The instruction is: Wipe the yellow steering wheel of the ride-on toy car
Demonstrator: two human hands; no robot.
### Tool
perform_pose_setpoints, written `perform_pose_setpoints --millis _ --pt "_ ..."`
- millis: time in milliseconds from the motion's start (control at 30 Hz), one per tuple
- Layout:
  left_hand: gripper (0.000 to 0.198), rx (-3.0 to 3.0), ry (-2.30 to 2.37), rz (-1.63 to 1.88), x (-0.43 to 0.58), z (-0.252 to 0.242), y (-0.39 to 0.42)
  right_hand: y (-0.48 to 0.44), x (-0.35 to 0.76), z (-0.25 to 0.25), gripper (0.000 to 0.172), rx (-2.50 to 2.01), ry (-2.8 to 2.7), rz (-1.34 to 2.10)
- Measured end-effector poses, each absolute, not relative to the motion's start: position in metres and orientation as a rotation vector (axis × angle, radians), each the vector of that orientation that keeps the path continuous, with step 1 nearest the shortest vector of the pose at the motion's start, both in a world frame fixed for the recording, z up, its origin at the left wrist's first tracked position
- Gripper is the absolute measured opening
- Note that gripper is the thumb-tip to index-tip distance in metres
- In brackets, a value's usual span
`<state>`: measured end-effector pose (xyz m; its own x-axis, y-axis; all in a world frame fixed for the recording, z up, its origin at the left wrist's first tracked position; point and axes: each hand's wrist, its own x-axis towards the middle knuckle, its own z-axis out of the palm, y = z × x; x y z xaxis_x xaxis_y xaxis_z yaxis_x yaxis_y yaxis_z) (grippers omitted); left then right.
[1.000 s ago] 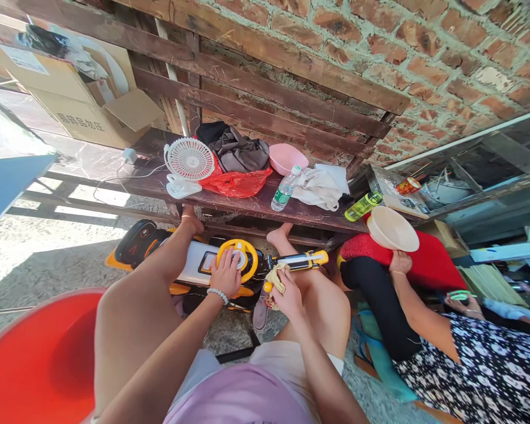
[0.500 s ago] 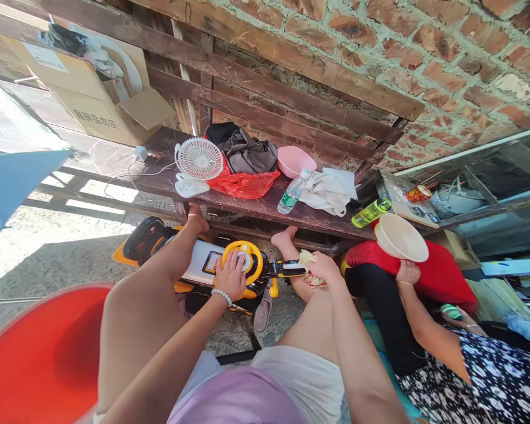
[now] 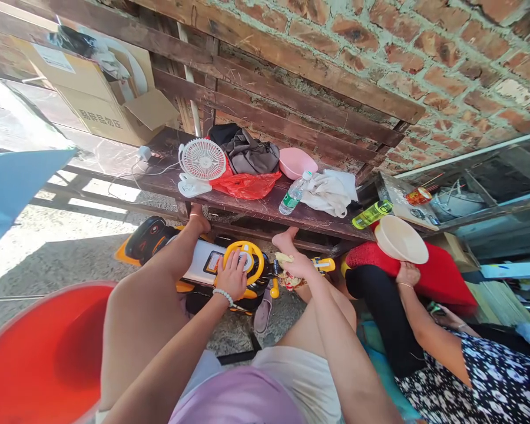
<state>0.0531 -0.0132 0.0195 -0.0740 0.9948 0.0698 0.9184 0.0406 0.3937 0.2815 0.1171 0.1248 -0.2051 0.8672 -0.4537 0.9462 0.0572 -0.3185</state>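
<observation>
The right hand (image 3: pixel 298 265) has moved along the toy car and is now near its front end. It is half shut and has hold of a soft yellow cloth (image 3: pixel 282 257). A bit of the cloth with red marks (image 3: pixel 289 281) hangs below the hand, and the yellow tip of a thin bar (image 3: pixel 324 265) pokes out just past it.

The left hand (image 3: pixel 232 275) is open, with its fingers spread over the smooth yellow steering wheel (image 3: pixel 242 250). It does not seem to grip hard. A white bead bracelet (image 3: pixel 223 297) sits on that wrist.

The ride-on toy car (image 3: pixel 194 262) is hard, shiny plastic in white, yellow and orange, with a black seat. It stands on rough grey ground, just under a dark wood table (image 3: pixel 322 222). On the table are a round white fan (image 3: pixel 202 159), a crinkly red plastic bag (image 3: pixel 247 185) and a pink bowl (image 3: pixel 295 163).

To the right, another person's hand (image 3: pixel 407 274) is just under a pale round bowl (image 3: pixel 401 239), in front of a fuzzy red cushion (image 3: pixel 441 277).
</observation>
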Motion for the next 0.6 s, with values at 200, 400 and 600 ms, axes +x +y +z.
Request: perform_pose_setpoints --millis 200,400,600 --pt "0.061 1.970 2.068 0.490 0.053 0.022 -0.014 0.119 0.351 0.133 0.047 2.035 2.063 -0.813" --pt "0.063 1.966 2.087 0.499 0.053 0.019 -0.013 0.122 0.403 0.146 0.063 2.244 2.024 -0.402" --pt "0.062 1.971 2.092 0.488 0.054 0.022 -0.014 0.121 0.417 0.129 0.063 2.339 1.954 -0.319"
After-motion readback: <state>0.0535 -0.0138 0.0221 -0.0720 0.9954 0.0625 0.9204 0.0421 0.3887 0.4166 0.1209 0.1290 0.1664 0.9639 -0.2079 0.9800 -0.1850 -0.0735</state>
